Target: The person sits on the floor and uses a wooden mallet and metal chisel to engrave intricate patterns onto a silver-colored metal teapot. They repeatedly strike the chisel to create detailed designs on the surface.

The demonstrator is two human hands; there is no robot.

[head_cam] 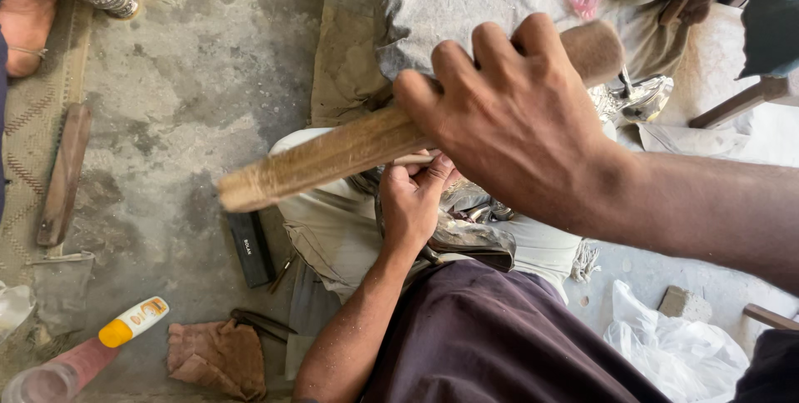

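Wooden stick [333,153] in right hand [516,120] grip, left hand [412,199] beneath.

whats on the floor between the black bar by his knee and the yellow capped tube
In the head view, only bare, dusty concrete floor lies between the black bar and the yellow-capped tube. The brown rag sits below that stretch, not in it.

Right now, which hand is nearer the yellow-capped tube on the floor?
Left. The left hand sits at the lap, right of and above the yellow-capped tube. The right hand grips the wooden stick higher up, farther right.
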